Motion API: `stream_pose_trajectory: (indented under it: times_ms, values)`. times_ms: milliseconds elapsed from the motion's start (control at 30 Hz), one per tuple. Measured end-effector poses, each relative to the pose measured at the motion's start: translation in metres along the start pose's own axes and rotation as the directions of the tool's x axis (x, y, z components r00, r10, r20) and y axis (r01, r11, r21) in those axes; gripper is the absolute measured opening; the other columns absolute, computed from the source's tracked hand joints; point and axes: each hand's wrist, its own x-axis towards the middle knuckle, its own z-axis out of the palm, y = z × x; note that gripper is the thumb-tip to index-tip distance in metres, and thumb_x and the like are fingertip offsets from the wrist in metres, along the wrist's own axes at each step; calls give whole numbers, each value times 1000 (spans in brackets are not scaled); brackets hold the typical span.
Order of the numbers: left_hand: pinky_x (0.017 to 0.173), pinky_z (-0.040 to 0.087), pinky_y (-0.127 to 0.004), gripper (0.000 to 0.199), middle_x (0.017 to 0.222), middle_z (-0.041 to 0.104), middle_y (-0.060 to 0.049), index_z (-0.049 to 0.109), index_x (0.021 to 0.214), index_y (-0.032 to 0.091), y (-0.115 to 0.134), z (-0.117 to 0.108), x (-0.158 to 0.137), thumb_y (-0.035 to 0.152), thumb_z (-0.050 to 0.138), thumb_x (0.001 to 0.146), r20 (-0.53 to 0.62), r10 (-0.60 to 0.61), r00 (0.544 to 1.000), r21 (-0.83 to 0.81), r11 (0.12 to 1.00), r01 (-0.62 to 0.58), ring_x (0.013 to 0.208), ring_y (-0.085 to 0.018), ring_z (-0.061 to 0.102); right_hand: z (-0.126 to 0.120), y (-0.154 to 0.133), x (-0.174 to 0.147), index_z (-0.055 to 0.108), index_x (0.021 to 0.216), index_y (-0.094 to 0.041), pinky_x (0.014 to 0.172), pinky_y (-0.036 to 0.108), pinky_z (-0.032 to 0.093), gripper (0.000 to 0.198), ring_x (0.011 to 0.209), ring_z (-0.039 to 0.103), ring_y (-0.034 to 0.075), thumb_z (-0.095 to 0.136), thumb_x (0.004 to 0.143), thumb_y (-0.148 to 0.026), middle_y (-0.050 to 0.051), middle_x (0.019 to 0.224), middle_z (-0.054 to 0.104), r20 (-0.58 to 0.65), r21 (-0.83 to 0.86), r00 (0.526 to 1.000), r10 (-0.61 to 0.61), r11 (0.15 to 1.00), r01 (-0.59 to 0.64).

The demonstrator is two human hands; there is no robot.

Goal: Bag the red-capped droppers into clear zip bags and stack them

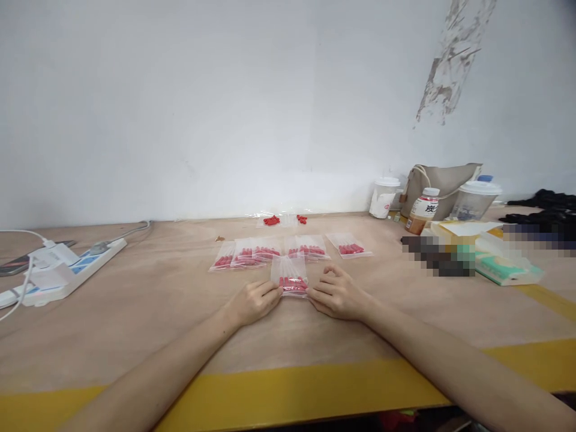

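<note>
Power strip (67, 273) sits far left on the bench (157, 312). Left hand (254, 302) and right hand (337, 294) pinch a small clear bag (290, 277) of red bits by its near edge, mid-bench. Looks light, floppy and slippery, so grip the edges. More filled bags (270, 251) lie behind, drinks (423, 210) at right.

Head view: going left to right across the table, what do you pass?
Power strip → left hand → small bag of red pieces → right hand → drink bottle → lidded clear cup
</note>
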Motion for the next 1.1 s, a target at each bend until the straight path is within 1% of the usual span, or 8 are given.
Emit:
stream_pose_trajectory:
  times_ms: [133, 300, 400, 533, 700, 800, 967, 1100]
  values:
    - [55, 50, -20, 15, 74, 64, -2, 59, 80, 14, -1, 0, -1, 16, 45, 87, -18, -20, 1000, -23, 1000, 20, 61, -10, 61, 2, 1, -2, 59, 80, -17, 74, 30, 33, 16, 58, 43, 8, 44, 83, -11, -3, 59, 55, -32, -87, 999, -23, 996, 20]
    - [62, 50, -24, 8, 79, 66, -1, 59, 84, 16, -3, 2, 5, 16, 51, 84, 1, 30, 1000, -22, 999, -30, 70, -13, 61, 8, 3, -2, 57, 72, -16, 77, 29, 32, 21, 57, 41, 7, 41, 84, -9, -4, 57, 52, -26, -77, 999, -25, 997, 23]
    - [70, 50, -28, 7, 84, 66, -1, 59, 88, 16, -1, 10, 14, 16, 54, 83, 20, 45, 999, -49, 998, -44, 78, -15, 61, 10, 4, -1, 54, 65, -16, 77, 28, 31, 26, 55, 38, 7, 39, 84, -8, -4, 55, 50, -13, -67, 1000, 8, 998, -9]
    - [72, 50, -28, 8, 86, 66, -2, 59, 88, 15, 5, 26, 27, 14, 52, 84, -22, 81, 996, -65, 995, -82, 80, -14, 60, 14, 4, -1, 52, 61, -16, 76, 29, 31, 27, 53, 36, 7, 39, 83, -9, -4, 55, 50, -19, -67, 999, 34, 997, -35]
    - [71, 50, -28, 7, 83, 66, -3, 59, 85, 13, 6, 34, 31, 13, 52, 83, -54, 97, 994, -56, 993, -100, 78, -15, 61, 16, 4, 0, 55, 66, -17, 76, 30, 31, 22, 55, 38, 8, 42, 83, -12, -3, 58, 52, -34, -95, 998, 46, 994, -49]
    - [70, 50, -28, 7, 82, 66, -3, 58, 84, 14, 5, 33, 29, 12, 52, 83, -72, 103, 992, -54, 993, -107, 78, -15, 61, 15, 2, 2, 57, 69, -17, 76, 30, 31, 20, 56, 39, 8, 43, 83, -11, -3, 58, 54, -59, -118, 998, 33, 992, -39]
    - [70, 50, -29, 8, 84, 67, -3, 57, 89, 15, 4, 28, 25, 13, 53, 83, -89, 77, 993, -43, 996, -81, 78, -15, 61, 11, -1, 6, 57, 68, -17, 76, 31, 30, 19, 55, 40, 7, 44, 81, -10, -3, 55, 54, -92, -116, 991, 95, 988, -106]
    - [70, 50, -29, 11, 84, 67, -4, 57, 92, 14, 3, 28, 25, 11, 50, 84, -81, 95, 992, -19, 995, -97, 78, -15, 61, 9, -2, 8, 58, 69, -17, 75, 31, 29, 17, 55, 41, 7, 46, 80, -12, -3, 55, 55, -111, -115, 987, 116, 985, -129]
